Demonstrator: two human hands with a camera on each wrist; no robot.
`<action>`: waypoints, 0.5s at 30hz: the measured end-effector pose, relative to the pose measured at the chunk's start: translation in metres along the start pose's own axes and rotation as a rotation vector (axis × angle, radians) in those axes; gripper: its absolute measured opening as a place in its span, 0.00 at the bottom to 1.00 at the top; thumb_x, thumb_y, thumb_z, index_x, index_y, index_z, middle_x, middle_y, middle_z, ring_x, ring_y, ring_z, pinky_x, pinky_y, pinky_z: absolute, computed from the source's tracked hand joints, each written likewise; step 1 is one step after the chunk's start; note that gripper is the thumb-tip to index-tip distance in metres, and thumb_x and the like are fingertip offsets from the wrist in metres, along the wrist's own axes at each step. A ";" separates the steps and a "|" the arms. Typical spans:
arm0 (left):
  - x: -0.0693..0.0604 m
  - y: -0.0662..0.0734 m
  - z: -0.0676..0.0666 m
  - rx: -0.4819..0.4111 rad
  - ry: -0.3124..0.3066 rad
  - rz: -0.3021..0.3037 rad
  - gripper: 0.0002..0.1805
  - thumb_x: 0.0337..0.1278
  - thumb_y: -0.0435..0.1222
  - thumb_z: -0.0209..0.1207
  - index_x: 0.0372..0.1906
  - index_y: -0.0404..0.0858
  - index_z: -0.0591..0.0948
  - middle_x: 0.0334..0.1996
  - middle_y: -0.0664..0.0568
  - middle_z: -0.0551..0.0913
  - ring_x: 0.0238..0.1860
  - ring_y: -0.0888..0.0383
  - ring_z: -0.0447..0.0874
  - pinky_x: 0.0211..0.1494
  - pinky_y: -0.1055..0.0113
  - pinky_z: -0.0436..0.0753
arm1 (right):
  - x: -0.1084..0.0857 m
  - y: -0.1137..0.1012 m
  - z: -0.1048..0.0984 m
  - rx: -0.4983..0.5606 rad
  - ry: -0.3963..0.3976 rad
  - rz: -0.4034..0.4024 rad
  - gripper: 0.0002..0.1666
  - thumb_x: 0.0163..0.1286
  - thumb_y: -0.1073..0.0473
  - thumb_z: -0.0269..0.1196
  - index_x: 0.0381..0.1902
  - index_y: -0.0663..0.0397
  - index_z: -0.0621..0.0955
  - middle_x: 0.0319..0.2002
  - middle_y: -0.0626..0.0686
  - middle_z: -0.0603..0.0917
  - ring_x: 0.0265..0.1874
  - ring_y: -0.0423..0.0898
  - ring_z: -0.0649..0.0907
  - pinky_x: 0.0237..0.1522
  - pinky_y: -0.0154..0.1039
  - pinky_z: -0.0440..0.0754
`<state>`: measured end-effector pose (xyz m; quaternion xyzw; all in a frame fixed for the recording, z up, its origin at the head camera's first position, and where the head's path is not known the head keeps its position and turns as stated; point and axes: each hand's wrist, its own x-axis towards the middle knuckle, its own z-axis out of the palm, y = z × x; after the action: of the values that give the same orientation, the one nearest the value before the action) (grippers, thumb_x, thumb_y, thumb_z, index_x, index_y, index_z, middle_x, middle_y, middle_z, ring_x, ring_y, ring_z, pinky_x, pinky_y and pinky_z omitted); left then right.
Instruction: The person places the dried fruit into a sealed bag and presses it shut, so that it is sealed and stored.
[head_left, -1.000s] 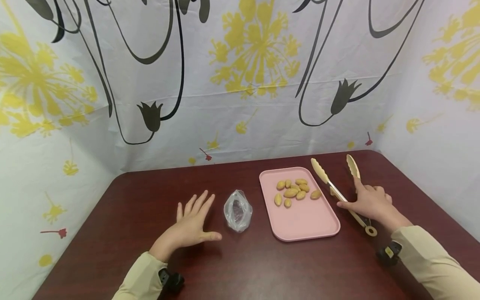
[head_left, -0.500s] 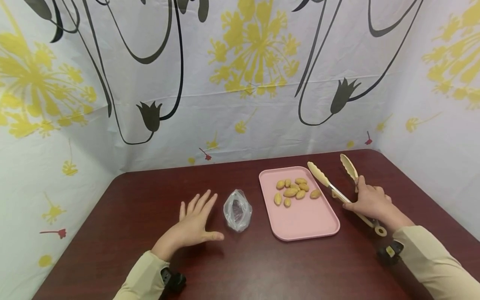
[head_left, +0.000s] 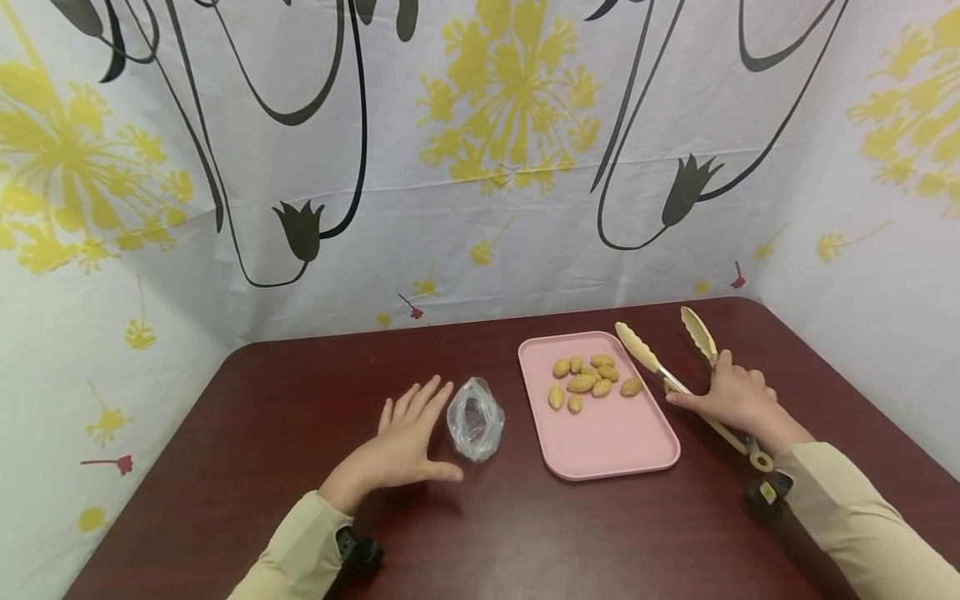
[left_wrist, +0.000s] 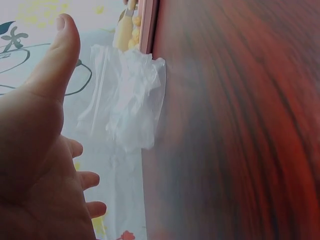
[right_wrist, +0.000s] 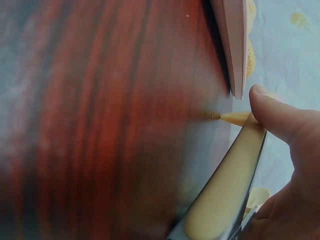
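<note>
Where the right hand (head_left: 738,404) grips: it holds the tongs (head_left: 675,383), thumb on the arm nearer the tray, fingers bent over the other arm; the right wrist view shows the thumb tip against a cream handle.
Tongs: at the table's right side, arms spread in a V; the long axis runs from the ring (head_left: 761,461) near the right wrist away toward the back cloth, leaning left, and both scalloped tips (head_left: 636,342) point away from the person.
Left hand (head_left: 405,446): fingers straight and thumb held apart, grasping nothing, just beside the plastic bag.
Plastic bag (head_left: 492,431): clear, between the left hand and the tray, mouth gaping upward, its longer axis running front to back.
Pink tray (head_left: 603,450): between bag and tongs, long side front to back, slightly slanted.
Tan oval pieces (head_left: 581,384): gathered on the tray's far half, lying at mixed angles.
Table (head_left: 525,533): dark reddish brown, streaked in the wrist views.
Back cloth (head_left: 420,242): white, printed with yellow flower heads and dark tulips.
</note>
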<state>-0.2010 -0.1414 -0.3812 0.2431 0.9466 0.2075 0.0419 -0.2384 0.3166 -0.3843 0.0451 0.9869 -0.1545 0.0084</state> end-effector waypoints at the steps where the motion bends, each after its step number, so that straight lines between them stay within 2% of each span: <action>1: 0.001 0.001 0.000 -0.006 0.001 0.007 0.64 0.34 0.59 0.72 0.76 0.43 0.50 0.76 0.43 0.45 0.74 0.36 0.42 0.67 0.30 0.41 | 0.000 0.000 0.000 -0.001 0.003 0.001 0.70 0.48 0.26 0.65 0.57 0.85 0.53 0.44 0.82 0.70 0.44 0.77 0.68 0.36 0.64 0.68; 8: 0.011 0.005 0.007 -0.074 0.017 0.050 0.67 0.29 0.55 0.76 0.75 0.40 0.50 0.75 0.39 0.48 0.73 0.34 0.46 0.68 0.32 0.47 | 0.001 0.000 -0.002 0.002 0.024 -0.016 0.65 0.48 0.28 0.66 0.55 0.85 0.60 0.42 0.81 0.70 0.41 0.76 0.69 0.33 0.62 0.68; 12: 0.017 0.005 0.013 -0.118 0.044 0.093 0.69 0.25 0.53 0.78 0.74 0.36 0.50 0.73 0.37 0.52 0.72 0.35 0.49 0.70 0.36 0.51 | 0.002 0.001 -0.002 0.031 0.005 -0.020 0.62 0.50 0.32 0.67 0.54 0.86 0.60 0.42 0.80 0.68 0.41 0.74 0.69 0.35 0.61 0.70; 15: 0.020 0.005 0.017 -0.133 0.054 0.105 0.71 0.22 0.52 0.79 0.74 0.34 0.50 0.73 0.38 0.53 0.72 0.37 0.50 0.71 0.39 0.53 | 0.003 0.002 -0.001 0.062 -0.018 -0.027 0.61 0.51 0.35 0.68 0.53 0.88 0.59 0.41 0.80 0.67 0.39 0.71 0.72 0.37 0.59 0.74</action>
<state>-0.2134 -0.1210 -0.3942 0.2833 0.9175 0.2785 0.0217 -0.2416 0.3188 -0.3836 0.0305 0.9821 -0.1854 0.0138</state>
